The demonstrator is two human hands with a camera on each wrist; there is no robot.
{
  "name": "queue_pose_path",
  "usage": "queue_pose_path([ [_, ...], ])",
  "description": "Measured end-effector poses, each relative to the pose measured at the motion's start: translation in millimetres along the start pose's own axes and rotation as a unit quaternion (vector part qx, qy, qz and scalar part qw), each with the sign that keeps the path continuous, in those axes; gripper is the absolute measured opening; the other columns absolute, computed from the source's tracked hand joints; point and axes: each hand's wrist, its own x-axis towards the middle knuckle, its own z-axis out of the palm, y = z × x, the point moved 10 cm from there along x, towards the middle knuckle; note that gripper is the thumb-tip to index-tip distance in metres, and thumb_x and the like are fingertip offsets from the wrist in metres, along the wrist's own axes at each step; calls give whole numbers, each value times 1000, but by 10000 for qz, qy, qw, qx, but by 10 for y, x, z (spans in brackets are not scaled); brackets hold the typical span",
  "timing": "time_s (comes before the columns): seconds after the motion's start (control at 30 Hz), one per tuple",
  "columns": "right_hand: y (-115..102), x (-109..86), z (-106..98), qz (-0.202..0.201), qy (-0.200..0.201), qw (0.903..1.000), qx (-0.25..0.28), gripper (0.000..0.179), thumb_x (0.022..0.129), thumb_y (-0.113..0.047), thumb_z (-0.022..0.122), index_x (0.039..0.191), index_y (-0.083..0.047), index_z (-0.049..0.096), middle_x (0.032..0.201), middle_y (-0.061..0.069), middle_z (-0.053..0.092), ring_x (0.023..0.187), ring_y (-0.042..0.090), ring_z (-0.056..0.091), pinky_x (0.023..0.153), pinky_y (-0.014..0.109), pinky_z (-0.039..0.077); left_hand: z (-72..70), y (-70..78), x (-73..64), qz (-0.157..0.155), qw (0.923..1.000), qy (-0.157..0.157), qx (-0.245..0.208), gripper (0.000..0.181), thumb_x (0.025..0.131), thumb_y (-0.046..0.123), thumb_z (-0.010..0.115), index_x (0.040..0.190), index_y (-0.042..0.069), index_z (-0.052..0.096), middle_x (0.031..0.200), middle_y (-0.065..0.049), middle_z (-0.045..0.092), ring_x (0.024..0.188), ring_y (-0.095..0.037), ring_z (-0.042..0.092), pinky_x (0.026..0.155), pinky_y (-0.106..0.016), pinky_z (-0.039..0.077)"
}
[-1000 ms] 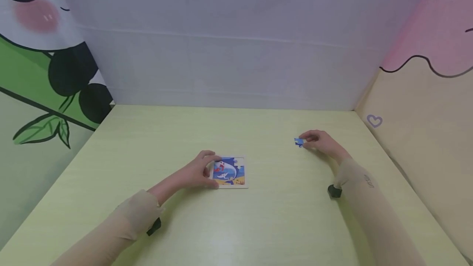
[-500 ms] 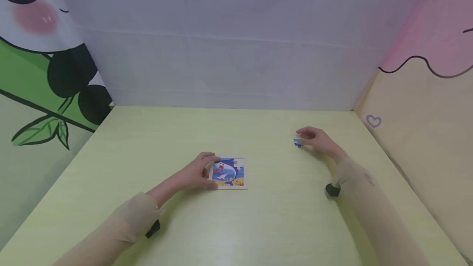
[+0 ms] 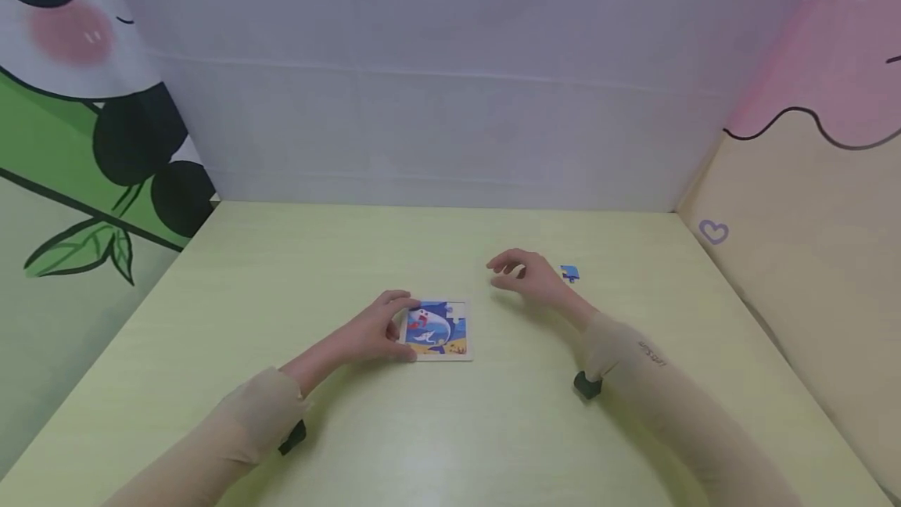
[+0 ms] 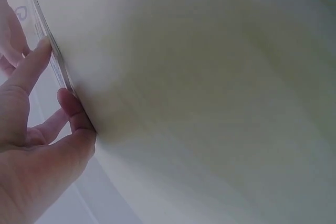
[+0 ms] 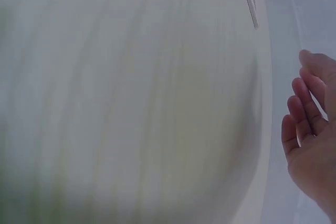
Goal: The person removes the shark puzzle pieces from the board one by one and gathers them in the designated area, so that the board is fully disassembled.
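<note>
A square jigsaw puzzle (image 3: 438, 330) with a whale picture in a pale frame lies flat on the table. Its upper right corner shows a light gap. My left hand (image 3: 371, 329) grips the puzzle's left side, thumb at the near corner and fingers at the far one; the left wrist view shows these fingertips on the frame's edge (image 4: 56, 59). Above and right of the puzzle, my right hand (image 3: 529, 275) hovers with loosely curled fingers and nothing in them, as in the right wrist view. A loose blue puzzle piece (image 3: 571, 273) lies just right of that hand.
The pale wooden tabletop (image 3: 422, 429) runs back to a plain grey-white cloth wall (image 3: 450, 124). Painted panels stand on both sides, a panda (image 3: 134, 131) at left and a pink and beige one (image 3: 809, 202) at right. Both wrists carry small black devices.
My right hand has left the loose blue piece and moved left towards the puzzle, without carrying anything. The piece stays on the table. My left hand keeps its grip on the puzzle.
</note>
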Motion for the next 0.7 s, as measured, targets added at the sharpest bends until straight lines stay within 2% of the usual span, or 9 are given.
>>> queue_pose_path([
  [0.13, -162, 12, 258, -77, -121, 9999, 56, 27, 90, -26, 73, 116, -19, 70, 113, -1, 69, 102, 16, 58, 85, 28, 48, 9, -3, 2, -13, 10000, 4, -34, 83, 77, 21, 84, 148, 8, 42, 159, -19, 26, 82, -13, 53, 71, -21, 46],
  [0.3, -248, 10, 479, 47, -208, 9997, 105, 26, 90, -29, 73, 114, -22, 70, 106, -3, 68, 96, 13, 58, 82, 26, 47, 7, -4, 4, -46, 10000, 13, -4, 82, 78, 22, 84, 148, 9, 43, 158, -19, 27, 82, -13, 52, 72, -22, 46],
  [0.53, -337, 7, 638, 5, -306, 9994, 170, 20, 90, -25, 73, 110, -21, 71, 96, -3, 68, 88, 12, 59, 78, 26, 47, -3, -9, -2, -129, 9999, 8, 22, 82, 79, 24, 84, 148, 11, 43, 159, -17, 27, 84, -14, 52, 73, -23, 46],
  [0.7, -370, 7, 699, 28, -462, 9989, 23, 17, 88, -24, 74, 105, -21, 72, 94, -5, 67, 86, 11, 59, 79, 26, 48, -9, 5, -7, -104, 9999, 23, 5, 81, 79, 24, 84, 148, 10, 43, 159, -17, 27, 84, -14, 53, 73, -22, 46],
])
